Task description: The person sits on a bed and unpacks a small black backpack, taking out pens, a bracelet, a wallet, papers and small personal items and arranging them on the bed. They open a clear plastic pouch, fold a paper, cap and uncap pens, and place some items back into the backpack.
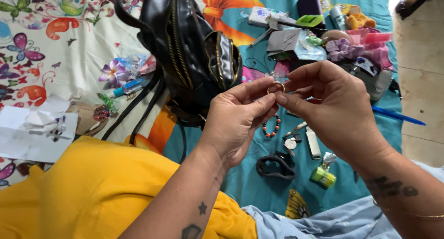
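Note:
A small gold ring (275, 86) is pinched between the fingertips of both my hands above the bed. My left hand (238, 121) grips it from the left with thumb and forefinger. Meeting it from the right, my right hand (330, 107) has its fingertips on the same ring. A black zipped backpack (194, 49) stands just behind my left hand, its straps trailing toward me. Below my hands lie a bead bracelet (272, 128), a black hair tie (275, 167) and a small green bottle (323, 176).
A teal floral sheet (249, 192) and a butterfly-print sheet (55, 40) cover the bed. Scattered small items lie at the back right, among them a purple scrunchie (343, 48) and pink things. A blue pen (397, 116) lies right. White papers (32, 132) sit left. Yellow cloth (92, 192) covers my lap.

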